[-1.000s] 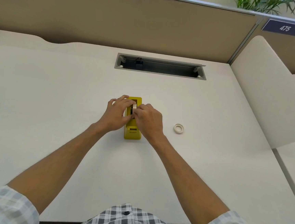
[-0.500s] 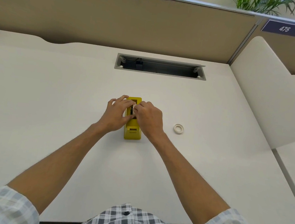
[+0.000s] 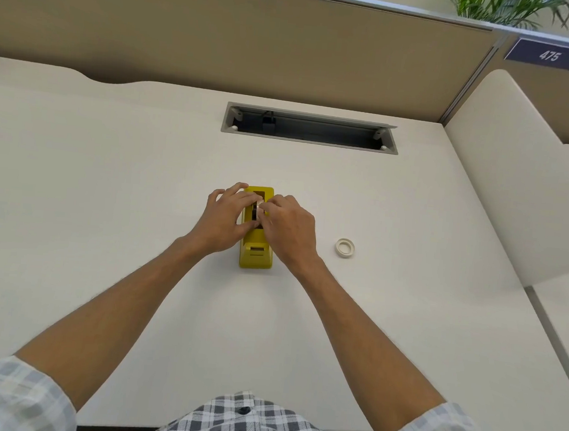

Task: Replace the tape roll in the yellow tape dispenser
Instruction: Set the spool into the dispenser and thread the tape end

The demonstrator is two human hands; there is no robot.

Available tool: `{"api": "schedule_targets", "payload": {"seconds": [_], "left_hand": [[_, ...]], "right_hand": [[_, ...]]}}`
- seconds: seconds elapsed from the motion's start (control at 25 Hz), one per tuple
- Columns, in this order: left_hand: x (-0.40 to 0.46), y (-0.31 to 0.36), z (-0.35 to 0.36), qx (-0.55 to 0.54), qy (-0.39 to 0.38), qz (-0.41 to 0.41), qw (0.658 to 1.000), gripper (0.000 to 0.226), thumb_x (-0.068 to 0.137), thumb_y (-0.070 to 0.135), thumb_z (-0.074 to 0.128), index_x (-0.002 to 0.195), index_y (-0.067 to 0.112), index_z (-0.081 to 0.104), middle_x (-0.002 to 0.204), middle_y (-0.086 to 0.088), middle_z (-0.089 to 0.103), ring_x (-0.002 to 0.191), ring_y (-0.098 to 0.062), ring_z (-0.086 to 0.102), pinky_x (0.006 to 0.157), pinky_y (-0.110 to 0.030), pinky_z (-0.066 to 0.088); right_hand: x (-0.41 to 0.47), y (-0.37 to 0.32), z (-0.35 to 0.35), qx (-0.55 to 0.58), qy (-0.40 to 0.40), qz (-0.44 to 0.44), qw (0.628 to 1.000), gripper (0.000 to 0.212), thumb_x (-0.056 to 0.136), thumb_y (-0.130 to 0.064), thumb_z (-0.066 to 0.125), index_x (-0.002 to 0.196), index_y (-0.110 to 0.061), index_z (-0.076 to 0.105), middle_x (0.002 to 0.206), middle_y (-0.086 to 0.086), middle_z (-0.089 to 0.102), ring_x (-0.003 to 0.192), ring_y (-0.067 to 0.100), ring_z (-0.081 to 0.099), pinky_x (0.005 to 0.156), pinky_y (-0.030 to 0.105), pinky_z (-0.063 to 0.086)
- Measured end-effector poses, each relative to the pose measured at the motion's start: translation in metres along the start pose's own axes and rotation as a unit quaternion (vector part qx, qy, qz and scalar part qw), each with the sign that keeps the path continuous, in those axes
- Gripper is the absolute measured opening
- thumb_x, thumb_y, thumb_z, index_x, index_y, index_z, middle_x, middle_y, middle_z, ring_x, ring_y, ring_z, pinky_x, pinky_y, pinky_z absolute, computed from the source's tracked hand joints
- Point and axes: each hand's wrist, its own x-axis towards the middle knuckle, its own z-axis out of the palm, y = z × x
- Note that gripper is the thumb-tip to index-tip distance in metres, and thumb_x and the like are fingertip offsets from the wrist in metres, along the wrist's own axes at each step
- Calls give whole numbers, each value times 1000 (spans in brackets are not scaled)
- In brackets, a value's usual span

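Note:
The yellow tape dispenser (image 3: 256, 251) stands on the white desk (image 3: 105, 199), its cutter end toward me. My left hand (image 3: 223, 219) wraps the dispenser's left side. My right hand (image 3: 288, 229) covers the right side, fingertips pinching a pale tape roll (image 3: 260, 209) that sits in the dispenser's dark top slot. Most of that roll is hidden by my fingers. A second white tape roll (image 3: 344, 247) lies flat on the desk to the right, apart from both hands.
A grey cable tray opening (image 3: 309, 128) is cut into the desk behind the dispenser. A tan partition wall (image 3: 223, 38) closes the back. A white divider panel (image 3: 520, 174) rises at the right edge.
My right hand has shifted slightly up and forward over the slot. The dispenser and the loose roll have stayed in place.

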Motion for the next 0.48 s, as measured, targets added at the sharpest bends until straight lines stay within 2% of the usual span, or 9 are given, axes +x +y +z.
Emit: {"api": "schedule_targets", "payload": {"seconds": [0.16,0.48], "left_hand": [[0,1,0,4,-4,-4,1000,42,92,31,60,131,19,53,138,4,54,143,-17,26,114,-46,17],[0,-1,0,2,-2,-2,1000,44,92,32,60,133,19,53,140,2,53,143,-17,26,113,-45,16]], "right_hand": [[0,1,0,12,1,11,1000,14,88,-10,62,77,-13,70,76,1,68,72,21,59,48,26,34],[-4,1,6,10,-63,-5,998,12,96,-15,54,104,-10,61,98,6,62,88,20,57,55,26,34]]}}
